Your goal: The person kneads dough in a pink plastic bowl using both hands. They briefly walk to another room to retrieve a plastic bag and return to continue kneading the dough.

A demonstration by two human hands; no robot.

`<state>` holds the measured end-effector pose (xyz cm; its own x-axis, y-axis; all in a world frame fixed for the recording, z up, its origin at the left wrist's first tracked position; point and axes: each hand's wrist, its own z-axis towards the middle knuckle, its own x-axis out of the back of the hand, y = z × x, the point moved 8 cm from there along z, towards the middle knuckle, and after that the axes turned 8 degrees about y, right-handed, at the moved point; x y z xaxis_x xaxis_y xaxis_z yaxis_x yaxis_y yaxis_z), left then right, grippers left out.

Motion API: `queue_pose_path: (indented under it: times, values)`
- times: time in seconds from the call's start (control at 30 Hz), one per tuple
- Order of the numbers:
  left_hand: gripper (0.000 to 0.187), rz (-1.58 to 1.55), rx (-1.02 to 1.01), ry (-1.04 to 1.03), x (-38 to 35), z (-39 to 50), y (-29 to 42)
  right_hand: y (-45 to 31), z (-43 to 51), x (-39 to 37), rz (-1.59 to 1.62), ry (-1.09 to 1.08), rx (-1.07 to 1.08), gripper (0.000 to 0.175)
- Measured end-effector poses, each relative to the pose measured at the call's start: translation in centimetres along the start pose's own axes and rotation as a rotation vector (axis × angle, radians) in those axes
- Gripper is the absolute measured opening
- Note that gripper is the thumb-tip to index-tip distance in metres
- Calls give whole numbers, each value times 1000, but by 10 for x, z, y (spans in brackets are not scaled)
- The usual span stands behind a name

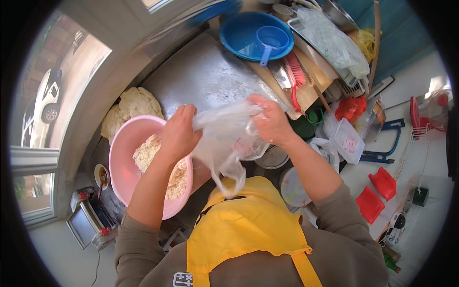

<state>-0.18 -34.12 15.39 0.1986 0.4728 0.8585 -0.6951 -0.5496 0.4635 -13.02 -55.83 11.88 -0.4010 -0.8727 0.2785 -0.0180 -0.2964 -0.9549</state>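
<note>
A clear plastic bag [218, 136] with a red print is stretched between my two hands in front of my yellow apron. My left hand [180, 131] grips its left edge, above the rim of a pink plastic basin [123, 158]. Bunched film is in the fingers of my right hand [269, 118], which has small white bits on it. Inside the basin lies shaggy, crumbly dough [147, 152], partly covered by my left forearm. Behind the basin, a large lump of smoother dough [138, 102] rests on the metal worktop [200, 71].
A blue basin [233, 39] holds water and a blue dipper [272, 37] at the back. Right of it are a red-bristled brush [296, 70] and wooden boards [315, 71]. A scale [86, 222] stands at left, near a small cup [101, 175]. A lidded bucket [296, 188] is at right.
</note>
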Motion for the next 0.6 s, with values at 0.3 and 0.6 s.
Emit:
queue_pose_path:
  times: [0.3,0.6]
  values:
    - [26,-148,513,25,-19,-3,-114,16,-42,81,3,456,-105,24]
    - [23,-1626,929,45,-72,0,-97,66,-62,104,-568,575,-241,24]
